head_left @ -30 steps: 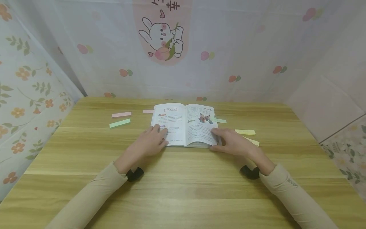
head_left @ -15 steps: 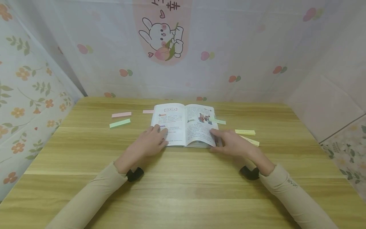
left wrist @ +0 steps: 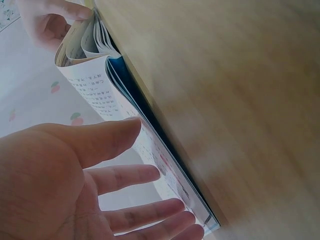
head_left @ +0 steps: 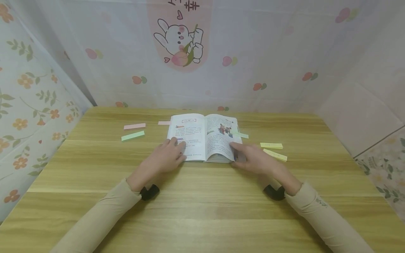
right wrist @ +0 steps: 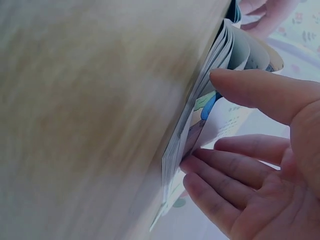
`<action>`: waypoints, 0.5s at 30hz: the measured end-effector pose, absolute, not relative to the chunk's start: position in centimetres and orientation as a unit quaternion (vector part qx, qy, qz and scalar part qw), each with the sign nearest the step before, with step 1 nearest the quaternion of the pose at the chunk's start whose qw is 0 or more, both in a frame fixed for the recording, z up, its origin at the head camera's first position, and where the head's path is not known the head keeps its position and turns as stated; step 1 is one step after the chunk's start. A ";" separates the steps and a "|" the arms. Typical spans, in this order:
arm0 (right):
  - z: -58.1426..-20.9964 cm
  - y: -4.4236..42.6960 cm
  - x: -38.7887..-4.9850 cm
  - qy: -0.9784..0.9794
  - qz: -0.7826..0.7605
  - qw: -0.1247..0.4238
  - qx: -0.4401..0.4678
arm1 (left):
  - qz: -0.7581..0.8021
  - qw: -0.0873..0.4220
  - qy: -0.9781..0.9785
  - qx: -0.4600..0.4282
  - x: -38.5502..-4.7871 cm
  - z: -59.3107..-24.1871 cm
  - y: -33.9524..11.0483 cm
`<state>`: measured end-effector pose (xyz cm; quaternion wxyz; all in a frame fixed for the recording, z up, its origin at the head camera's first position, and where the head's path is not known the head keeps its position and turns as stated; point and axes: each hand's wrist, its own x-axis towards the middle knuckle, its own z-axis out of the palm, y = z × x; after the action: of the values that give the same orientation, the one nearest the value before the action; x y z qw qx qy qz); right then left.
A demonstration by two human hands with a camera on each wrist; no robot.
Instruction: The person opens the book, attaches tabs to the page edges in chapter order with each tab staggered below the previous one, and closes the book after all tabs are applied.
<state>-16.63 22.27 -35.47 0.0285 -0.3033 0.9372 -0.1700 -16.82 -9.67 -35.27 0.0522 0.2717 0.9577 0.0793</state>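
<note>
An open book point(head_left: 190, 131) with printed pages lies on the wooden table, near its back edge. My left hand point(head_left: 167, 154) rests on the lower left page with its fingers fairly straight; in the left wrist view, the left hand point(left wrist: 115, 185) has its thumb apart from the fingers at the page. At the lower outer corner of the right page point(head_left: 218, 144), my right hand point(head_left: 256, 158) holds the page edge between thumb and fingers. That page bows upward, with a gap beneath. From the right wrist, the right hand point(right wrist: 260, 160) shows beside the fanned page edges point(right wrist: 225, 50).
Left of the book lie a pink strip point(head_left: 134, 126) and a green strip point(head_left: 133, 136). Another pink strip point(head_left: 163, 123) and a pale green strip point(head_left: 241, 135) stick out from the book's sides. Yellow strips point(head_left: 271, 145) lie right of it. A patterned curtain point(head_left: 253, 52) hangs behind the table.
My right hand has shifted slightly left, and the right page bows up more, its green strip moving left with it. The left hand stays in place.
</note>
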 end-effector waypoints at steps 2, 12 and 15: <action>-35.5 22.2 -16.6 0.936 -0.169 0.021 -0.308 | 0.079 0.051 0.957 0.273 -16.8 -35.3 -9.7; -35.3 21.8 -16.4 0.936 -0.160 0.010 -0.312 | 0.083 0.049 0.957 0.274 -16.8 -35.3 -9.8; -35.0 21.9 -16.4 0.934 -0.185 0.014 -0.304 | 0.083 0.046 0.957 0.276 -16.8 -35.4 -9.8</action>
<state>-16.43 21.93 -35.02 0.0141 -0.3042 0.9344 -0.1848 -16.82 -9.78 -35.38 0.0462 0.2755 0.9566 0.0834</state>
